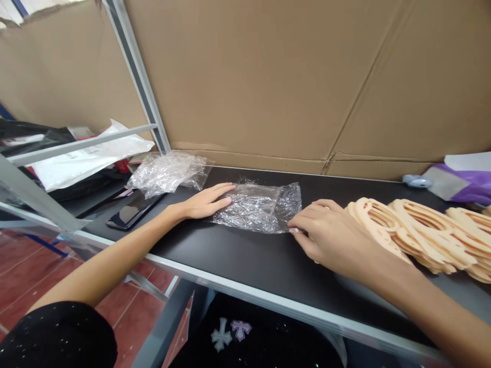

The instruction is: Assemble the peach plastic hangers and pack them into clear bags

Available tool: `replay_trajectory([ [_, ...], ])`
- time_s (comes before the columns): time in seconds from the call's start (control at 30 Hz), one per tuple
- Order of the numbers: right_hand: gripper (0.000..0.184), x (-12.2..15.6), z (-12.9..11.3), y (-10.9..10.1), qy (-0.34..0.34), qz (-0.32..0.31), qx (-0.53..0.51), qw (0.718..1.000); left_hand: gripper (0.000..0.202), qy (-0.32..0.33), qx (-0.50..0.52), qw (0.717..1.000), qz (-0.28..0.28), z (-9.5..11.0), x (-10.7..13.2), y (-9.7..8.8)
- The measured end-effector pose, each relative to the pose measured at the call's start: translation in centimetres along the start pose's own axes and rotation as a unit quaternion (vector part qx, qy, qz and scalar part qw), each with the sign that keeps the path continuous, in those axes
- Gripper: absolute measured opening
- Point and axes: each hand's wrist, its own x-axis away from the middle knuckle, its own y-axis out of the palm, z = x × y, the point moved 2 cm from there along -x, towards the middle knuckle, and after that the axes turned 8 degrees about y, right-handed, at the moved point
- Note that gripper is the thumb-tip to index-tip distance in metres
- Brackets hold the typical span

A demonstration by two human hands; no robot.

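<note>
A crinkled clear plastic bag (pixel 255 208) lies on the black shelf top in front of me; whether it is one layer or several I cannot tell. My left hand (pixel 208 201) rests flat on its left end, fingers stretched out. At the bag's near right corner, my right hand (pixel 326 230) is closed in a pinch, with thumb and fingertips on the plastic edge. Just right of that hand lie stacks of thin pale wooden cut-outs (pixel 418 230) with holes through them, partly covered by the hand and wrist.
Behind the left hand sits a pile of clear plastic bags (pixel 169 171). A dark phone (pixel 134 210) lies beside it. White and black packages (pixel 92 153) are beyond the metal post (pixel 140 71). A purple package (pixel 466 181) is at far right. Cardboard (pixel 261 82) walls the back.
</note>
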Motion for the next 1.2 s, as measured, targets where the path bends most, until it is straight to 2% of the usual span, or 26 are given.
replay_trajectory([
  [0.27,0.032,-0.1,-0.4,-0.4,0.015,-0.060,0.012,0.998,0.074,0.002,-0.022,1.000,-0.011,-0.3,-0.1,0.2],
  [0.37,0.031,0.1,-0.5,-0.6,0.009,-0.054,0.000,0.998,0.073,0.010,-0.015,1.000,-0.002,-0.4,0.0,0.1],
  [0.5,0.018,0.4,0.5,-1.7,0.018,-0.017,-0.079,0.997,0.073,0.018,0.000,1.000,0.017,-0.6,0.1,0.1],
  [0.57,0.025,0.4,1.5,-2.9,0.062,0.014,-0.104,0.993,0.072,0.021,0.009,0.999,0.031,-0.7,0.0,0.1],
  [0.67,0.034,0.2,3.2,-4.8,0.176,0.034,-0.080,0.981,0.072,0.022,0.021,0.998,0.047,-1.2,0.0,0.2],
  [0.77,0.040,0.2,4.3,-5.8,0.300,-0.028,-0.019,0.953,0.072,0.016,0.029,0.998,0.059,-1.8,-0.2,0.3],
  [0.83,0.044,0.4,4.6,-5.8,0.339,-0.076,0.028,0.937,0.072,0.011,0.036,0.997,0.063,-2.0,-0.2,0.4],
  [0.9,0.049,0.6,4.5,-5.4,0.336,-0.102,0.067,0.934,0.071,0.009,0.040,0.997,0.064,-1.9,-0.2,0.4],
  [1.03,0.058,1.1,3.5,-5.0,0.305,-0.114,0.105,0.940,0.067,0.007,0.038,0.997,0.068,-1.5,-0.1,0.2],
  [1.2,0.050,1.6,2.3,-5.2,0.290,-0.122,0.142,0.939,0.066,0.006,0.042,0.996,0.072,-1.3,-0.1,0.2],
])
